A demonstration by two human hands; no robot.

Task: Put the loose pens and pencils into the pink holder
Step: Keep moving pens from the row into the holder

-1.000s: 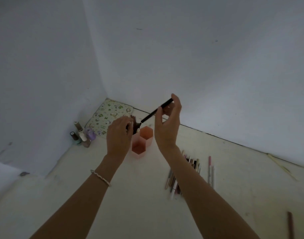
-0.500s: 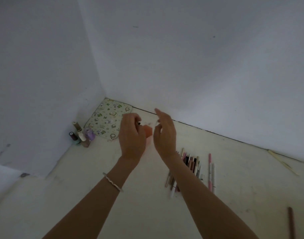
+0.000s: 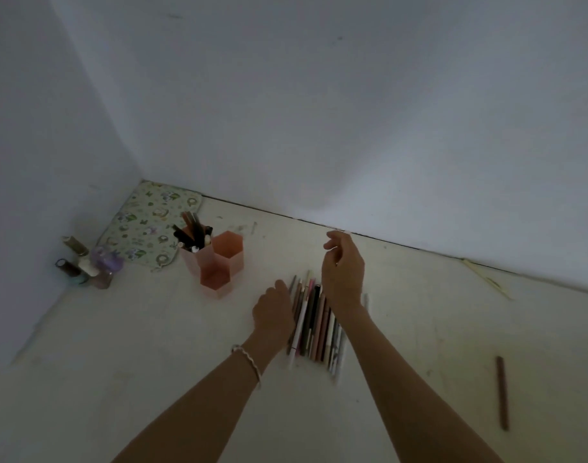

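Single view, head-worn, wide-angle. Looks forward and steeply down into a room corner where two white walls [image 3: 319, 111] meet a pale bench [image 3: 118, 379]. Both forearms enter from the bottom edge, so the lens sits close above. Straight edges bow toward the frame margins. No second view to compare.
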